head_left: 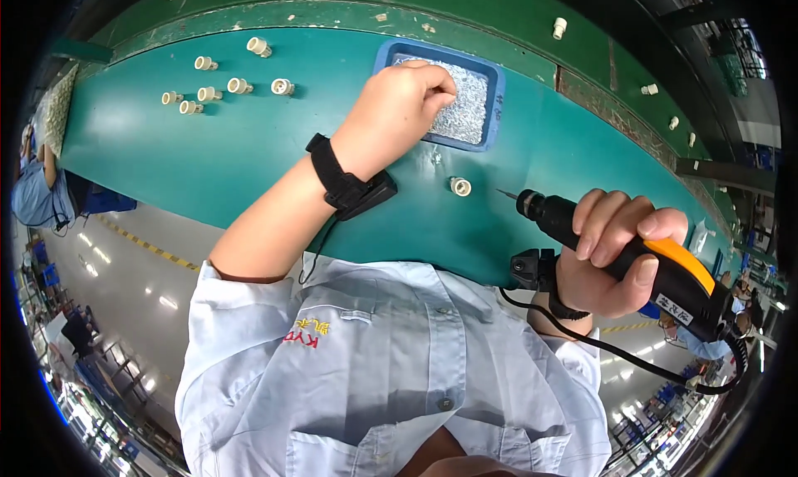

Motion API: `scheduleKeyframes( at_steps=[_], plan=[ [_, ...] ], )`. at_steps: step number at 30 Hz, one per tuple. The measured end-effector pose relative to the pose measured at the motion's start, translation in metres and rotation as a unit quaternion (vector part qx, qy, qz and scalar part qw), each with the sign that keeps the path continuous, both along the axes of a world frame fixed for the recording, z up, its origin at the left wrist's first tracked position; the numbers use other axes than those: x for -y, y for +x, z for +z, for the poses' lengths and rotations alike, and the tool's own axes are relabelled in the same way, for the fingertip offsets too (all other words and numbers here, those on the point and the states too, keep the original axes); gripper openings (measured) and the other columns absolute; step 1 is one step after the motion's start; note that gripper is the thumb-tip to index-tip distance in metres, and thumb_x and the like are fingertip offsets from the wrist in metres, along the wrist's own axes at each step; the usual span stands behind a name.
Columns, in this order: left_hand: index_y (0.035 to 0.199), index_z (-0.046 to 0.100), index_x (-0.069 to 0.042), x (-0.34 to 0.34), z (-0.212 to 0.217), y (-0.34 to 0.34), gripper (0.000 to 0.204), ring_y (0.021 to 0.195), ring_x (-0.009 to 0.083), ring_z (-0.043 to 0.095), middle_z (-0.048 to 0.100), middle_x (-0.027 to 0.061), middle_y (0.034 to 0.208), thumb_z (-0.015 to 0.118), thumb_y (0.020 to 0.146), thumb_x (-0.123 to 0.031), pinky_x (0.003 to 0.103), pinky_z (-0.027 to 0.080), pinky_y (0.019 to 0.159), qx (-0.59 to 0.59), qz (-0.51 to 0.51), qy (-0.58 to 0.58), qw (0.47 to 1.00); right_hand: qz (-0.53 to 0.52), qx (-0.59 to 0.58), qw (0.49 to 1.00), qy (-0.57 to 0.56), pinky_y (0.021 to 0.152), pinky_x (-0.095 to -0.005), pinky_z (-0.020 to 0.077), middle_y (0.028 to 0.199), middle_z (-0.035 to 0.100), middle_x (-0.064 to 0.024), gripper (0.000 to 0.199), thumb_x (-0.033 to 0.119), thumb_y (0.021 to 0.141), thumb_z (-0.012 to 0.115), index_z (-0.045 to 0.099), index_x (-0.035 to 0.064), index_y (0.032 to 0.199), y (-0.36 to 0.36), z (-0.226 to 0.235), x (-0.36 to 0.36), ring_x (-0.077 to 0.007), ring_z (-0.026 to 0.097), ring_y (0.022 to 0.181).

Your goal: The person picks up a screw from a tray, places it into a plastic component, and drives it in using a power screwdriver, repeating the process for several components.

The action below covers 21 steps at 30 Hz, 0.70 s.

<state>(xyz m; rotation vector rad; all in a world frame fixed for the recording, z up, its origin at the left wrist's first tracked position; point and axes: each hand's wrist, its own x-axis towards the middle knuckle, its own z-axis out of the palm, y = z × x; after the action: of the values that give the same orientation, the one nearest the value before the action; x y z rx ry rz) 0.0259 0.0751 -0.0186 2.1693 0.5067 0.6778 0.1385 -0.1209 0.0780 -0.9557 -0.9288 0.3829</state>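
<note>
The left hand (397,103) is at upper centre, over one blue tray (496,103) of silvery small pieces (467,111) too many to count; its fingertips pinch together, but I cannot tell whether they grip a piece. The right hand (611,248), at middle right, is wrapped around one black-and-orange electric screwdriver (683,262). Seven cream fittings (240,86) sit at upper left, one more cream fitting (460,187) near the frame's centre
</note>
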Motion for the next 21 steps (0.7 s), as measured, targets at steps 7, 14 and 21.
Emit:
scheduleKeyframes(
  at_steps=[7,14,21],
  plan=[
    [0.082,0.065,-0.003,0.046,0.021,-0.018,0.010,0.070,0.0234,0.057,0.060,0.0073,0.078,0.073,0.075,-0.004,0.033,0.048,0.065,0.008,-0.076,-0.102,0.992,0.077,-0.008,0.992,0.096,0.052,-0.0294,0.0425,0.066,0.052,-0.0030,0.034,0.035,0.092,0.061,0.045,0.0080,0.105,0.000,0.009,0.004,-0.0150,0.050,0.051],
    [0.079,0.067,-0.007,0.065,0.016,-0.032,0.013,0.078,0.0243,0.057,0.060,0.0042,0.081,0.076,0.070,-0.008,0.035,0.047,0.070,0.035,-0.129,-0.088,0.987,0.150,0.017,0.988,0.033,0.059,-0.0263,0.0389,0.072,0.051,0.0003,0.031,0.035,0.094,0.053,0.046,0.0099,0.110,-0.003,0.008,0.006,-0.0107,0.050,0.061],
    [0.080,0.070,-0.007,0.071,0.017,-0.032,0.016,0.080,0.0211,0.058,0.061,0.0032,0.083,0.079,0.066,-0.007,0.032,0.046,0.072,0.039,-0.120,-0.035,0.991,0.143,0.028,0.988,0.043,0.058,-0.0259,0.0391,0.072,0.052,-0.0003,0.031,0.035,0.094,0.053,0.045,0.0093,0.110,-0.005,0.006,0.007,-0.0111,0.050,0.061]
  ],
)
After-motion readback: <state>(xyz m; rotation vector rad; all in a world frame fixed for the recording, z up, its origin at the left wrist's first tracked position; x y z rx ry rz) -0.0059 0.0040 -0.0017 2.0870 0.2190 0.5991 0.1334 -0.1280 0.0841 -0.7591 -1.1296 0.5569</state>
